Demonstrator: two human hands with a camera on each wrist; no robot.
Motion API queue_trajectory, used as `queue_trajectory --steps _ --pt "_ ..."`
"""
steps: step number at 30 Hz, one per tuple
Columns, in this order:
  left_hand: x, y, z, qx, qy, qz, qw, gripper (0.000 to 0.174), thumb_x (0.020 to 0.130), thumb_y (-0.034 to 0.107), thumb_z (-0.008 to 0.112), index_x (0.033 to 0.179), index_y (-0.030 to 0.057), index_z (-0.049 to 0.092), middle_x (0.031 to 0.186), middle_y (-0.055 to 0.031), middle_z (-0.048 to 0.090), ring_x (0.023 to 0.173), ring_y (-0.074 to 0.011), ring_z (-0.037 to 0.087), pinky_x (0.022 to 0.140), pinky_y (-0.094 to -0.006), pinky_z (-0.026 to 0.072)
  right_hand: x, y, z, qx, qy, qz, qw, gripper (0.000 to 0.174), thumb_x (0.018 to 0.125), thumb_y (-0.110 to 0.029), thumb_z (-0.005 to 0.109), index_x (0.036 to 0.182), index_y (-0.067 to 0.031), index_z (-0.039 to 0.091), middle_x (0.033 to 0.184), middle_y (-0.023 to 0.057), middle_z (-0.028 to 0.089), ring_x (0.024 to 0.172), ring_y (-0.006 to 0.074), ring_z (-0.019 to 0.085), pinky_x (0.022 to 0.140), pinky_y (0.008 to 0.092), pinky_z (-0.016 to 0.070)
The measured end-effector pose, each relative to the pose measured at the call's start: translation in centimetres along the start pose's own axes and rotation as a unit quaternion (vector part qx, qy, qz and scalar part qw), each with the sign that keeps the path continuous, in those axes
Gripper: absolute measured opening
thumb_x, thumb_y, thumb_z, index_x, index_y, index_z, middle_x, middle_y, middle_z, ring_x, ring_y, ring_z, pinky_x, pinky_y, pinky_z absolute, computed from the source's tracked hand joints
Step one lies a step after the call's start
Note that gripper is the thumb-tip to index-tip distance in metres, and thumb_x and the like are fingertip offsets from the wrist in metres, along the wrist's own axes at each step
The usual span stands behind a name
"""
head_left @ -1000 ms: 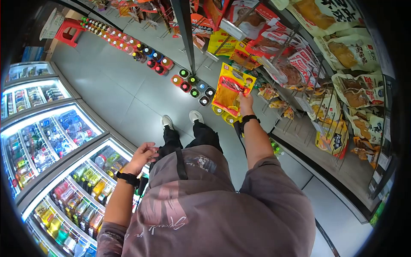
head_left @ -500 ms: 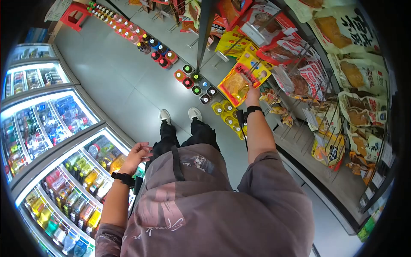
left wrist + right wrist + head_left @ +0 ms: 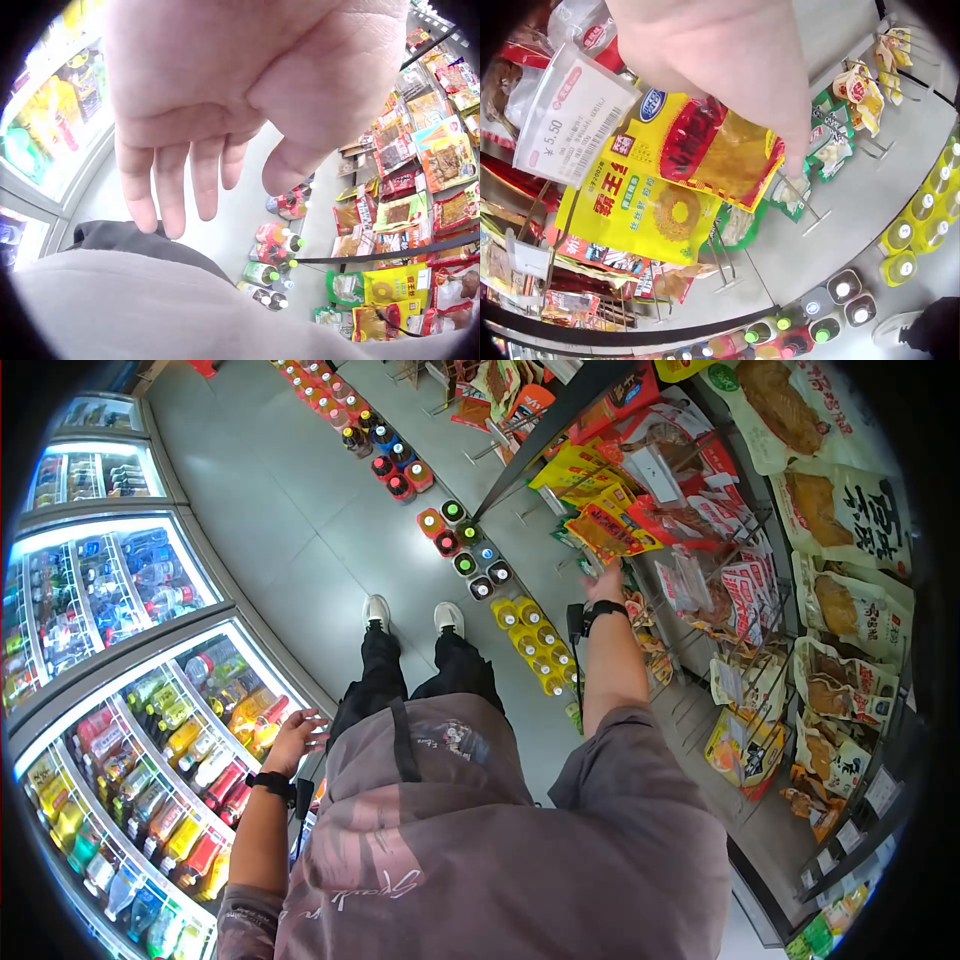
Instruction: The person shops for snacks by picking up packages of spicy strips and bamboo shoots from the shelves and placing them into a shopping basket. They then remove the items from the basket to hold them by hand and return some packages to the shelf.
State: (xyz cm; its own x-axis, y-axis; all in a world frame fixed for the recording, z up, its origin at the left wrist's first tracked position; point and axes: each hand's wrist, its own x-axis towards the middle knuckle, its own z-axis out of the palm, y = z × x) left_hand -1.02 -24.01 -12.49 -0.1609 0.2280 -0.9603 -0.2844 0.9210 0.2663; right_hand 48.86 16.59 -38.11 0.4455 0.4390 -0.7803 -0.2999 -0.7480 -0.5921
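The flat yellow-and-red plastic snack pouch (image 3: 720,154) is beside the black upright edge (image 3: 530,440) of the grey display rack (image 3: 735,795), to the right of that edge in the head view and above the rack's floor-side border. In the right wrist view it overlaps a bright yellow plastic pouch with a ring-shaped food picture (image 3: 676,216), with a white card price tag (image 3: 574,116) by its printed top end.

The right hand (image 3: 727,56) lies over the pouch's upper edge, its thumb alongside; the fingertips are hidden, so I cannot tell whether this grip pinches the film or merely touches it. The left hand (image 3: 292,743) holds nothing, fingers loosely extended near the edge of the lit glass-topped drinks cooler (image 3: 230,615).

The pouch should be light and bendable, with slick film and a soft, thicker middle; it seems unlikely to break, though a hard squeeze could crush the contents. The best hold is probably a thumb-and-finger pinch on a side edge or lower corner, clear of the price tag and the thin metal prongs (image 3: 808,199).
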Motion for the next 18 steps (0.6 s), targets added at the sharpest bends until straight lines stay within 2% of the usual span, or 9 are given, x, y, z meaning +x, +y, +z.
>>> queue_trajectory --steps 2,4,6,8,10,13,14,16,18 --pt "0.2 -0.5 -0.7 0.0 0.001 0.002 1.0 0.037 0.093 0.017 0.047 0.128 0.0037 0.045 0.113 -0.009 0.062 0.093 -0.02 0.063 0.077 -0.0315 0.0507 -0.8 1.1 -0.4 0.05 -0.046 0.073 0.995 0.069 0.095 -0.053 0.038 0.141 -0.0027 0.028 0.143 0.0179 0.036 0.122 0.0408 0.046 0.098 0.0585 0.038" --pt "0.4 -0.4 -1.2 -0.018 0.01 0.012 1.0 0.037 0.093 0.018 0.047 0.128 0.0038 0.044 0.113 -0.0092 0.062 0.093 -0.0208 0.064 0.076 -0.0317 0.0518 -4.7 2.8 -0.9 0.036 -0.079 0.054 0.995 0.063 0.096 -0.05 0.038 0.136 -0.0012 0.033 0.137 0.0223 0.042 0.116 0.0406 0.051 0.094 0.057 0.0412" --pt "0.4 0.3 -1.9 -0.027 0.018 0.018 0.999 0.038 0.093 0.018 0.048 0.128 0.0038 0.044 0.113 -0.0097 0.061 0.093 -0.0216 0.064 0.074 -0.0326 0.0529 -7.9 4.8 -1.5 -0.024 -0.116 0.096 0.988 0.057 0.098 -0.045 0.038 0.134 -0.0013 0.036 0.132 0.0212 0.047 0.111 0.0406 0.054 0.092 0.0537 0.0441" --pt "0.9 0.7 -3.2 -0.056 0.045 0.025 0.997 0.038 0.093 0.018 0.049 0.128 0.0036 0.043 0.112 -0.0098 0.061 0.092 -0.0221 0.064 0.074 -0.0337 0.0535 -6.3 9.0 -3.2 -0.134 -0.2 0.127 0.962 0.049 0.098 -0.041 0.04 0.128 -0.0027 0.041 0.126 0.0198 0.052 0.108 0.0389 0.056 0.089 0.0501 0.0462" --pt "1.3 1.4 -4.7 -0.079 0.041 0.039 0.995 0.038 0.093 0.018 0.049 0.128 0.0033 0.044 0.111 -0.0102 0.06 0.09 -0.0221 0.065 0.073 -0.0335 0.054 -9.9 9.8 -3.2 -0.17 -0.239 0.144 0.945 0.04 0.097 -0.039 0.043 0.119 -0.0048 0.046 0.12 0.0181 0.056 0.103 0.0359 0.058 0.087 0.0478 0.0473" --pt "2.9 2.1 -7.7 -0.132 0.048 0.056 0.988 0.037 0.093 0.018 0.05 0.126 0.0031 0.044 0.111 -0.0108 0.059 0.086 -0.0214 0.065 0.066 -0.0325 0.0549 -14.7 8.9 -2.2 -0.186 -0.242 0.179 0.935 0.033 0.097 -0.036 0.044 0.108 -0.0062 0.05 0.112 0.017 0.058 0.098 0.033 0.059 0.083 0.0457 0.0488" --pt "3.7 2.3 -8.8 -0.138 0.044 0.062 0.987 0.037 0.092 0.018 0.05 0.125 0.0032 0.044 0.11 -0.0108 0.059 0.085 -0.0221 0.065 0.066 -0.0335 0.0554 -15.2 9.1 -1.8 -0.181 -0.242 0.172 0.938 0.033 0.097 -0.036 0.044 0.108 -0.0062 0.05 0.112 0.017 0.058 0.098 0.033 0.059 0.083 0.0457 0.0488" --pt "6.3 2.2 -11.6 -0.146 0.042 0.052 0.987 0.036 0.09 0.017 0.05 0.123 0.0046 0.044 0.109 -0.0104 0.059 0.085 -0.0239 0.065 0.067 -0.0344 0.056 -16.0 9.1 -0.1 -0.249 -0.291 0.159 0.91 0.032 0.096 -0.034 0.045 0.107 -0.0052 0.051 0.11 0.0167 0.059 0.097 0.0318 0.06 0.079 0.0448 0.0508" --pt "8.8 2.6 -14.2 -0.163 0.044 0.025 0.985 0.036 0.087 0.015 0.05 0.122 0.0063 0.045 0.11 -0.0097 0.059 0.083 -0.0257 0.066 0.066 -0.0353 0.0566 -17.4 8.3 2.6 -0.321 -0.317 0.136 0.882 0.04 0.095 -0.038 0.046 0.112 -0.0019 0.052 0.107 0.0184 0.06 0.084 0.0302 0.064 0.066 0.0399 0.0532"
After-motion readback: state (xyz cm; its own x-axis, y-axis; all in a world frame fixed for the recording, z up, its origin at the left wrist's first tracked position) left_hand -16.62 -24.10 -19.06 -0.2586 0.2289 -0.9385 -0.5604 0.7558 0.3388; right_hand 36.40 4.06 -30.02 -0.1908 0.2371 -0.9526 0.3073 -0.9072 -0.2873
